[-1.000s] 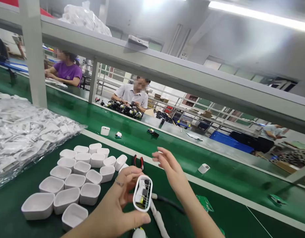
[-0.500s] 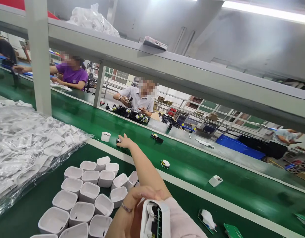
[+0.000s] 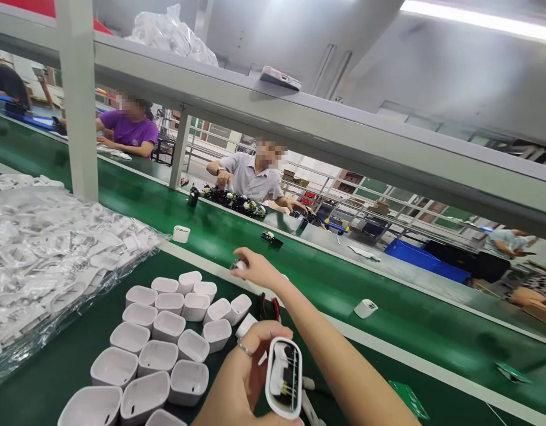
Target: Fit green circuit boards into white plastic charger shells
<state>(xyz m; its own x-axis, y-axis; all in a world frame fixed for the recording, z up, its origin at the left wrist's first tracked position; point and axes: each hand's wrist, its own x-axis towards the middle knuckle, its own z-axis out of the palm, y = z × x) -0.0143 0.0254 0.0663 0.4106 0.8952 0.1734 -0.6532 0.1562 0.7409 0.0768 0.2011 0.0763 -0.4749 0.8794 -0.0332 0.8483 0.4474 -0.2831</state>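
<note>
My left hand (image 3: pixel 237 378) is closed around a white plastic housing (image 3: pixel 271 384), its open end facing me. Inside the housing a circuit board and a white part with wires can be seen. Stretched out over the near edge of the green conveyor belt, my right hand (image 3: pixel 262 271) pinches a small circuit board assembly (image 3: pixel 238 265) with a white part on it; the fingers partly cover it. Several white housings (image 3: pixel 154 355) stand with their openings up on the bench, left of my left hand. Red-handled pliers (image 3: pixel 269 309) lie just beyond that hand.
A plastic bag of white parts (image 3: pixel 55 260) covers the left of the bench. On the belt (image 3: pixel 312 284) are white housings (image 3: pixel 366 307), a black part (image 3: pixel 193 195) and circuit boards (image 3: pixel 513 374). A metal post (image 3: pixel 77 106) and shelf beam cross ahead. Several people sit beyond.
My right hand has drawn back from further out on the belt, bringing the circuit board assembly with it. My left hand has tilted the housing. Across the belt, a person's hands have moved apart.
</note>
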